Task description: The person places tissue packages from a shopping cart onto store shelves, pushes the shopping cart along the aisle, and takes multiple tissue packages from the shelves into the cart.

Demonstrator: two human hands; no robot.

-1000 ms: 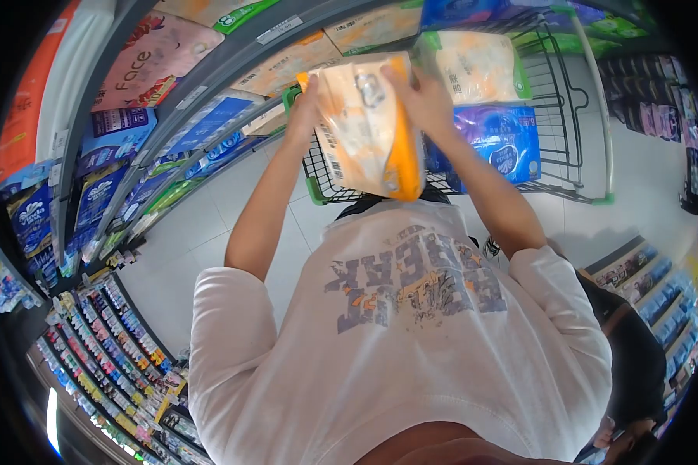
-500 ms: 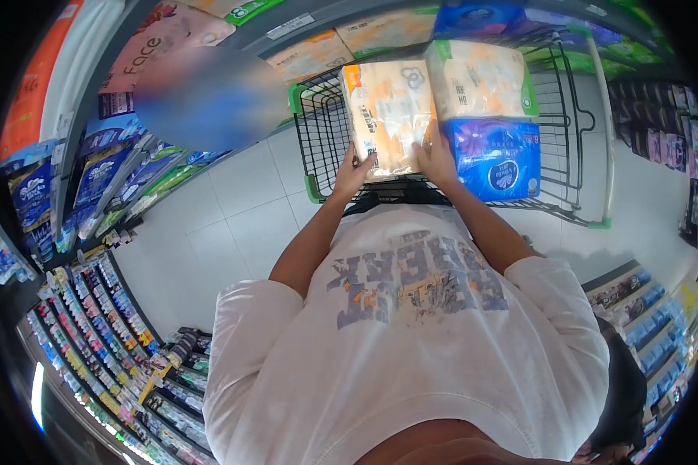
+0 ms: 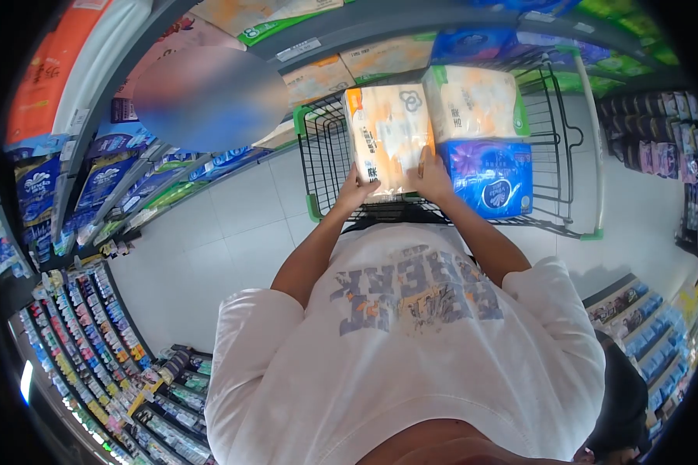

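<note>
Between my two hands is a tissue pack, cream and orange in clear plastic, over the left-middle part of a black wire shopping cart. My left hand grips its near left corner, and my right hand presses against its near right side with the thumb on top. Right beside it in the cart sit a cream pack with green edges and a blue tissue pack. The undersides of the held pack and most of my fingers are hidden, so I cannot tell whether it rests on the cart.
Shelves with more tissue packs run along the far side, and blue packs fill the left shelves. A blurred patch covers part of the upper left. Racks of small goods stand at lower left. Pale floor tiles lie left of the cart.
The cart, its packs and my hands sit slightly lower in the view. My hands still hold the cream and orange pack; the right thumb has shifted a little along it.
</note>
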